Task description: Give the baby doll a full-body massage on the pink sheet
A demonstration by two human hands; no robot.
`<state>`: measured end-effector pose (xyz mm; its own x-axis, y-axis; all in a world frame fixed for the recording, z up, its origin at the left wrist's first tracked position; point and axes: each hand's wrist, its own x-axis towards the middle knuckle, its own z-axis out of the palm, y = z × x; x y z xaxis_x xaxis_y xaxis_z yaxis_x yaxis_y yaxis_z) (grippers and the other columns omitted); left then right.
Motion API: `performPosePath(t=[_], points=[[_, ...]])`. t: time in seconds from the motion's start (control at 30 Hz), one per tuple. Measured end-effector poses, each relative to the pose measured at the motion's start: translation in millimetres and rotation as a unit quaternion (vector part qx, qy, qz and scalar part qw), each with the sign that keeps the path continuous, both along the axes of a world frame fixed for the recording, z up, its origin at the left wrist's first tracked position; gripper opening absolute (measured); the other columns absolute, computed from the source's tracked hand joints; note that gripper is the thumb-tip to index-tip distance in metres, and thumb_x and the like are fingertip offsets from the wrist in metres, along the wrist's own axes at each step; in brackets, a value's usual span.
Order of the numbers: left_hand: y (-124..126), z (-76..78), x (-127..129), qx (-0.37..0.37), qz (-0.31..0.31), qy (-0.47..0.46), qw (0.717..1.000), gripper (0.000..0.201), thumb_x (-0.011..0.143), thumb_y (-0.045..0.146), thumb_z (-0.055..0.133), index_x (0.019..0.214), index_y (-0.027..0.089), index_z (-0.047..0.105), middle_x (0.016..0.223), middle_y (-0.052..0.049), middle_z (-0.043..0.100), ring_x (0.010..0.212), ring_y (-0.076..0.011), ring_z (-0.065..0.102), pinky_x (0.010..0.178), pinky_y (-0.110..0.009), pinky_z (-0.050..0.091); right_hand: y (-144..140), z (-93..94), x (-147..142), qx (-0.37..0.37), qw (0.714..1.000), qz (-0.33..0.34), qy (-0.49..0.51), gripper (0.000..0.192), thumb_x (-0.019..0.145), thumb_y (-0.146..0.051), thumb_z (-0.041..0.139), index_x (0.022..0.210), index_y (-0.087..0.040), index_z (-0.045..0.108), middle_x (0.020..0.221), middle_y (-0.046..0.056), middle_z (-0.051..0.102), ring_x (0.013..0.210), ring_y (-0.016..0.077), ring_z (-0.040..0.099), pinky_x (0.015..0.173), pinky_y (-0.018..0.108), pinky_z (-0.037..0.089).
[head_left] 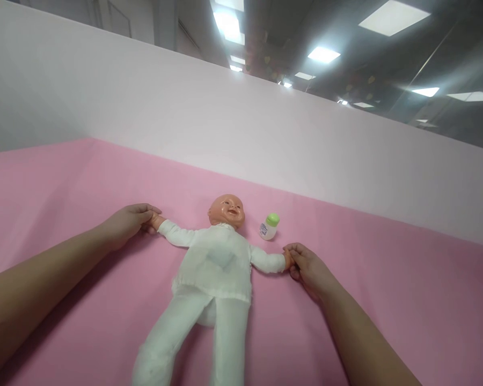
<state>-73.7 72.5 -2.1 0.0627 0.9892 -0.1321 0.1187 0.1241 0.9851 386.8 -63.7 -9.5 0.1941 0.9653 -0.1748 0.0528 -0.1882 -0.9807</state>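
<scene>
Doll (197,273), glossy-headed and cloth-bodied, has its 2 smooth hands (157,221) pinched by left fingers (144,209) and right fingers (300,250).

A single head-worn camera supplies the view. It looks down from above the leg end of the doll (215,268), facing along the body toward the head. Range is near: the lower edge cuts the doll's legs, while the left hand (129,224) and right hand (310,271), one at each doll arm, fall within the field. Beyond the doll's head, coverage extends to a pale wall (245,134) and ceiling lights (324,54).
</scene>
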Motion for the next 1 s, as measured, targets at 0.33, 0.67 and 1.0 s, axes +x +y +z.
performPosePath(t=[0.33,0.67,1.0], points=[[1,-4.1,-4,0.014,-0.036,-0.034,0.999,0.045,0.062,0.037,0.082,0.100,0.017,0.068,0.070,-0.003,0.067,0.060,-0.0179,0.059,0.051,-0.026,0.044,-4,4.0,9,-0.016,0.997,0.074,0.029,0.037,0.076,-0.046,0.083,0.094,-0.021,0.064,0.071,-0.003,0.055,0.054,0.0098,0.040,0.050,0.025,0.029],[3,-10.6,-4,0.045,-0.007,0.087,0.995,0.036,0.081,0.056,0.067,0.077,0.020,0.065,0.054,0.001,0.056,0.045,-0.0121,0.043,0.042,-0.022,0.033,1,-2.2,2,-0.008,0.998,0.043,-0.052,0.046,0.081,-0.061,0.074,0.074,-0.023,0.049,0.053,-0.010,0.037,0.046,0.0077,0.024,0.045,0.024,0.015],[-4,3.6,3,0.014,0.015,-0.058,0.998,0.036,0.064,0.032,0.077,0.095,0.017,0.069,0.070,-0.003,0.065,0.056,-0.0157,0.056,0.049,-0.025,0.043,5,-4.4,8,-0.005,1.000,-0.017,0.026,0.025,0.079,-0.039,0.075,0.094,-0.019,0.068,0.066,0.001,0.060,0.051,0.0111,0.045,0.045,0.024,0.034]])
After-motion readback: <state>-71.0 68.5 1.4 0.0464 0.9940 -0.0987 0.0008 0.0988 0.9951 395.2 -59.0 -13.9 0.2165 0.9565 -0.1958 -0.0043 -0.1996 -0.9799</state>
